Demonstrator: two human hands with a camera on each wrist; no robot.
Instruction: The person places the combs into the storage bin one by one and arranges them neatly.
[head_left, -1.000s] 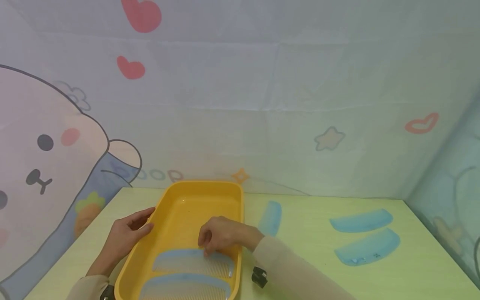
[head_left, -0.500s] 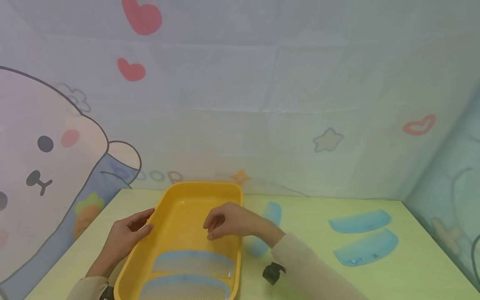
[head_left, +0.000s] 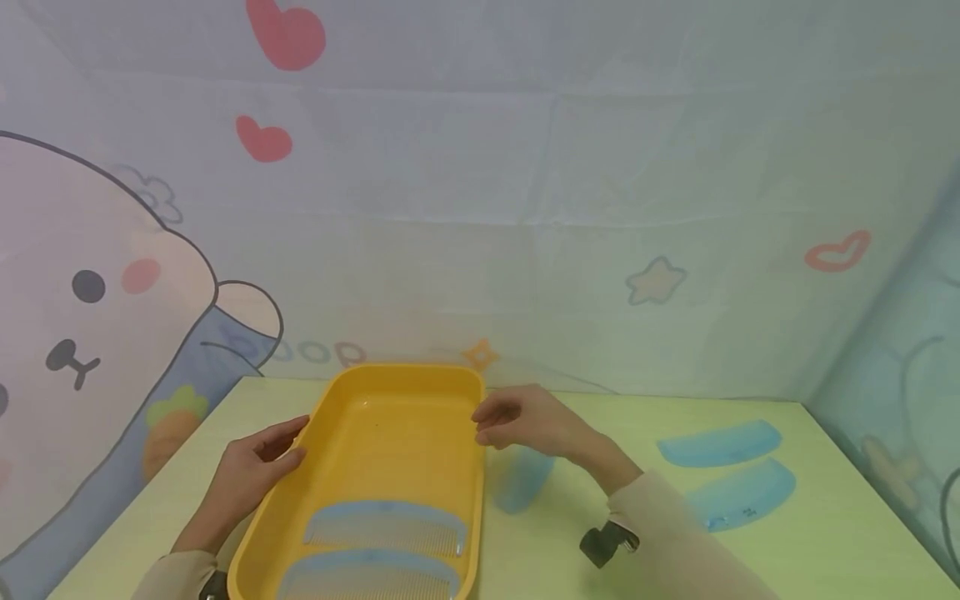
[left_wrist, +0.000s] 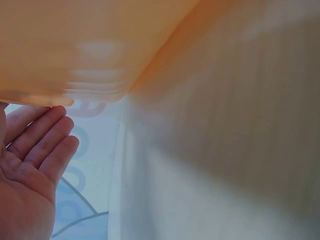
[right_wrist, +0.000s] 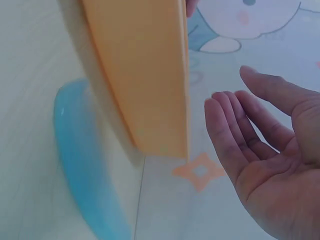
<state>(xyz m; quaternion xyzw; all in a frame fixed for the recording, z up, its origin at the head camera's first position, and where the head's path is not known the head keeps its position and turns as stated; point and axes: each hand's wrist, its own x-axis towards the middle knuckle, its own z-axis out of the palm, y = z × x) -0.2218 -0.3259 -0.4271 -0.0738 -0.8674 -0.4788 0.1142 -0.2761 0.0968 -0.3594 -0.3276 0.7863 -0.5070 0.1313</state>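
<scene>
- Yellow tray (head_left: pixel 390 450) on the pale tabletop (head_left: pixel 551 571), left of centre, its far end close to the tabletop's far edge.
- Left hand (head_left: pixel 243 477) at the tray's left edge, fingers extended and touching the rim, thumb apart from them.
- Right hand (head_left: pixel 536 427) raised beside the tray's right edge, holding nothing; fingers softly bent, with a gap between thumb and fingertips.
- Inside the tray, toward its near end: an upper comb (head_left: pixel 386 525) and a lower comb (head_left: pixel 371 573), both blue-backed, lying crosswise, teeth toward the near end.
- On the tabletop, just outside the tray's right edge: a blue comb (head_left: pixel 527 485), partly beneath the right hand.
- Toward the tabletop's right edge: a farther comb (head_left: pixel 720 444) and a nearer comb (head_left: pixel 746 497), the latter partly covered by the right sleeve (head_left: pixel 675 533).
</scene>
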